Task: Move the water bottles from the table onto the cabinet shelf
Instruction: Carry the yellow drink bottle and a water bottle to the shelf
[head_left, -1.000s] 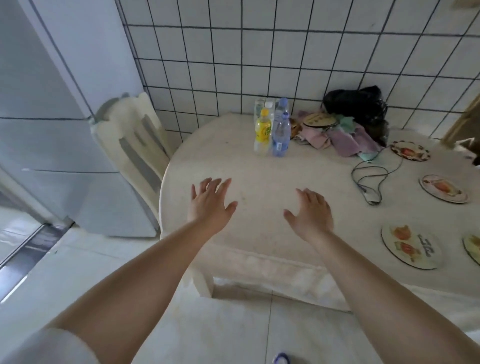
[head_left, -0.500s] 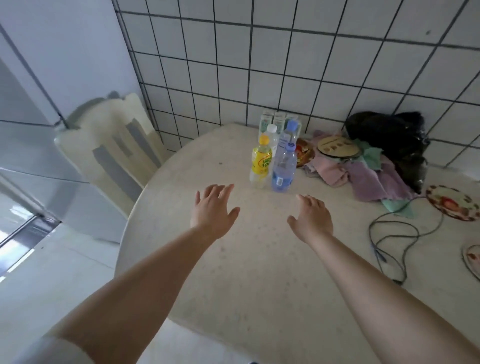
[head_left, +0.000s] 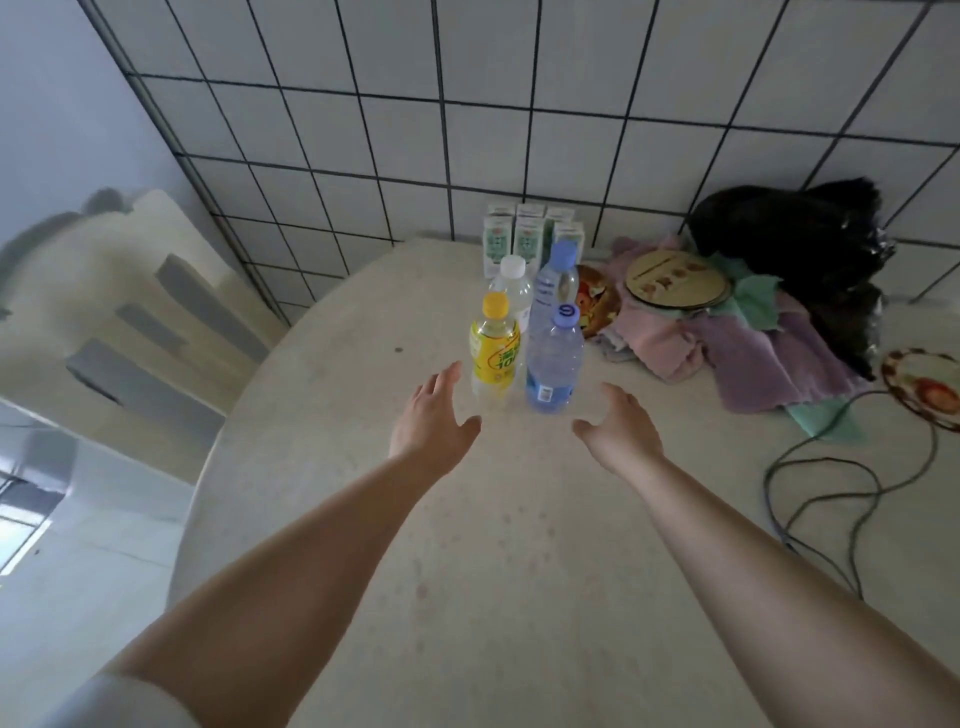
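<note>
Reaching in with both palms spread wide and holding nothing, left hand flanks the yellow bottle, right hand the blue-capped bottle, apparently to grab one each.

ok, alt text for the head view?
Two open bare hands, left hand and right hand, reach over a pale round table toward four upright plastic bottles, touching none; small cartons stand behind by the tiled wall.
</note>
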